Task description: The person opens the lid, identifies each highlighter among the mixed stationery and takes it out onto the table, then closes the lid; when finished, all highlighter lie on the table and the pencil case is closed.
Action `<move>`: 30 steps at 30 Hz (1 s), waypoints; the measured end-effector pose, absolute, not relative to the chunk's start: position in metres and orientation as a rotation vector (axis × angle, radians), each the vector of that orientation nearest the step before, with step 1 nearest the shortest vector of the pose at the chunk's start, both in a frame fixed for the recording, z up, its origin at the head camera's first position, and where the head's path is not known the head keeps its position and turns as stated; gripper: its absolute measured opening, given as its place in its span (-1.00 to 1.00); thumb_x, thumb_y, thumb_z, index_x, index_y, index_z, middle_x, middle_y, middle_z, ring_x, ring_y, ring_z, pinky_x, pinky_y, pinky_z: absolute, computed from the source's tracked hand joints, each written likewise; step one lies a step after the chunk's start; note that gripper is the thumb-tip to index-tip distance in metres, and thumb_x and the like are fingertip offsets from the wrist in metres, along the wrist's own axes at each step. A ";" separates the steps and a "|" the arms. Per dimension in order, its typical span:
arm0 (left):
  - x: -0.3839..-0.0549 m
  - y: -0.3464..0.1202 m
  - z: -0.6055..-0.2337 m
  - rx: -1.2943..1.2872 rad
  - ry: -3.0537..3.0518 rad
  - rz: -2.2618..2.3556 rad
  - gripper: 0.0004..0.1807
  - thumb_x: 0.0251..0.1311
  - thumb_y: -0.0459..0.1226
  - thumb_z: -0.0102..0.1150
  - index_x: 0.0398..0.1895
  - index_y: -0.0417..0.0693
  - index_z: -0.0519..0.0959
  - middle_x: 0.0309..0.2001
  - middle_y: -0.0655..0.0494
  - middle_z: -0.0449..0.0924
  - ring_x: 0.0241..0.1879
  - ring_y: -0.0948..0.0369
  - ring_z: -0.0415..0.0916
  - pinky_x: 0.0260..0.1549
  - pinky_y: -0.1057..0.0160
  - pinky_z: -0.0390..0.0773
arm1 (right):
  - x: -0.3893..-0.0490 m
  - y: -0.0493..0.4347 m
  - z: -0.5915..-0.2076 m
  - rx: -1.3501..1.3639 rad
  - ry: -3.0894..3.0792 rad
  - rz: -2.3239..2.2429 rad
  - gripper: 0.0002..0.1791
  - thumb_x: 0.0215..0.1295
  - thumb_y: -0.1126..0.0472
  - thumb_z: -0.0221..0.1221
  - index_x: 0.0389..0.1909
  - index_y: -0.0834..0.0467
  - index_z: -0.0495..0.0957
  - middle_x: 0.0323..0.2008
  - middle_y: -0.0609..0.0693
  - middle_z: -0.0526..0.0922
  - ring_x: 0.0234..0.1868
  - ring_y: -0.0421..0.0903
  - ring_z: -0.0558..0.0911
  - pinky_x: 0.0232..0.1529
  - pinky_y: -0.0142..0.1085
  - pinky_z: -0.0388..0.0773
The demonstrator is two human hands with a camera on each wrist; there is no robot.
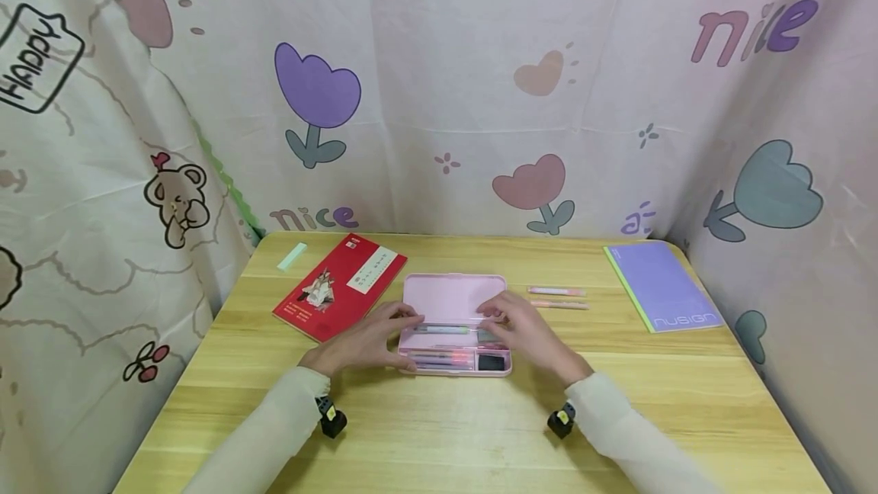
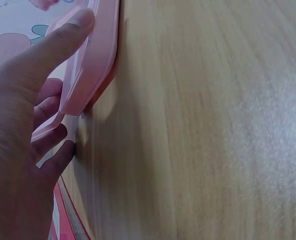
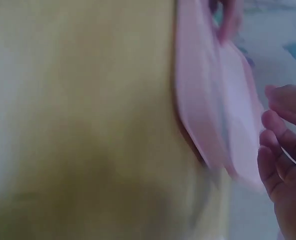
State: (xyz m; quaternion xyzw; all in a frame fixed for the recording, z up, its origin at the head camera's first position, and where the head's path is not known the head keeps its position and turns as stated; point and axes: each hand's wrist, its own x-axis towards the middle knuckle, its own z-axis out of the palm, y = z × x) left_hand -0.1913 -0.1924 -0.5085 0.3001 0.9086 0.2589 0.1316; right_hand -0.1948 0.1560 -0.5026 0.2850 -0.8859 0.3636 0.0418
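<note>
On the left of the yellow wood-grain table (image 1: 425, 448) lie a pale green rectangular strip (image 1: 292, 257) and a red paper booklet (image 1: 370, 292) with a white label; beside the latter, the left hand (image 1: 363, 338) is bent round the left end of the open pink pencil case (image 1: 453, 296), thumb on its front wall. The case, near table centre, contains slender pens (image 1: 442, 359) and a black block (image 1: 491, 363); at its right side the right hand (image 1: 524, 326) has loosely bent fingers, nothing visible between them. Further right lie two slender pinkish pens (image 1: 557, 291), then a lilac notebook (image 1: 661, 286) with a lime-green spine.
</note>
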 end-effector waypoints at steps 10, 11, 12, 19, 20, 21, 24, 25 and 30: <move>-0.193 -0.191 -0.508 0.866 2.643 0.738 0.02 0.11 0.32 0.55 0.62 0.20 0.46 0.48 0.14 0.39 0.45 0.14 0.30 0.47 -0.12 0.51 | -0.189 0.128 -0.520 1.057 -2.710 0.732 -0.82 0.47 0.18 0.43 0.01 0.09 0.81 -0.09 -0.08 0.75 -0.11 -0.13 0.61 -0.05 -0.24 0.65; -0.192 -0.191 -0.507 0.861 2.643 0.737 0.02 0.10 0.31 0.56 0.62 0.21 0.46 0.49 0.15 0.39 0.45 0.14 0.30 0.48 -0.12 0.50 | -0.189 0.128 -0.521 1.063 -2.703 0.714 -0.82 0.47 0.19 0.43 0.01 0.10 0.81 -0.09 -0.08 0.75 -0.12 -0.13 0.61 -0.07 -0.25 0.64; -0.192 -0.191 -0.507 0.861 2.643 0.737 0.02 0.11 0.31 0.56 0.62 0.20 0.46 0.48 0.14 0.39 0.45 0.14 0.30 0.47 -0.13 0.51 | -0.189 0.127 -0.521 1.069 -2.694 0.697 -0.82 0.46 0.20 0.43 0.00 0.10 0.82 -0.10 -0.07 0.76 -0.13 -0.12 0.61 -0.08 -0.26 0.64; -0.192 -0.192 -0.507 0.865 2.636 0.760 0.02 0.12 0.29 0.56 0.62 0.14 0.46 0.48 0.11 0.39 0.44 0.12 0.31 0.46 -0.15 0.51 | -0.190 0.125 -0.521 1.063 -2.690 0.657 -0.86 0.43 0.21 0.45 -0.05 0.08 0.83 -0.15 -0.09 0.73 -0.16 -0.13 0.58 -0.09 -0.24 0.59; -0.192 -0.192 -0.508 0.865 2.636 0.760 0.02 0.12 0.29 0.56 0.62 0.14 0.46 0.48 0.11 0.39 0.44 0.12 0.31 0.46 -0.15 0.50 | -0.190 0.124 -0.521 1.065 -2.694 0.656 -0.87 0.43 0.21 0.46 -0.06 0.07 0.82 -0.15 -0.09 0.73 -0.15 -0.13 0.58 -0.08 -0.23 0.59; -0.192 -0.192 -0.508 0.867 2.640 0.753 0.02 0.13 0.30 0.56 0.62 0.13 0.46 0.48 0.11 0.39 0.43 0.12 0.31 0.46 -0.15 0.51 | -0.190 0.124 -0.520 1.065 -2.699 0.652 -0.88 0.42 0.20 0.47 -0.08 0.05 0.82 -0.14 -0.10 0.72 -0.15 -0.13 0.58 -0.07 -0.22 0.59; -0.192 -0.192 -0.509 0.868 2.646 0.739 0.03 0.12 0.30 0.55 0.62 0.14 0.46 0.48 0.12 0.39 0.43 0.13 0.31 0.46 -0.14 0.52 | -0.189 0.123 -0.519 1.048 -2.728 0.624 -0.88 0.39 0.17 0.49 -0.10 0.02 0.83 -0.12 -0.12 0.74 -0.13 -0.13 0.60 -0.04 -0.21 0.54; -0.192 -0.192 -0.509 0.869 2.645 0.739 0.03 0.12 0.31 0.55 0.62 0.14 0.46 0.48 0.12 0.39 0.43 0.13 0.32 0.45 -0.15 0.52 | -0.189 0.122 -0.518 1.039 -2.737 0.609 -0.87 0.38 0.16 0.50 -0.10 0.02 0.84 -0.12 -0.12 0.75 -0.13 -0.13 0.60 -0.05 -0.22 0.52; -0.192 -0.193 -0.507 0.860 2.633 0.754 0.03 0.12 0.30 0.56 0.62 0.13 0.46 0.49 0.10 0.39 0.44 0.12 0.31 0.46 -0.15 0.51 | -0.188 0.118 -0.515 0.995 -2.746 0.516 -0.86 0.33 0.11 0.53 -0.14 0.01 0.86 -0.21 -0.12 0.75 -0.21 -0.12 0.57 -0.17 -0.27 0.35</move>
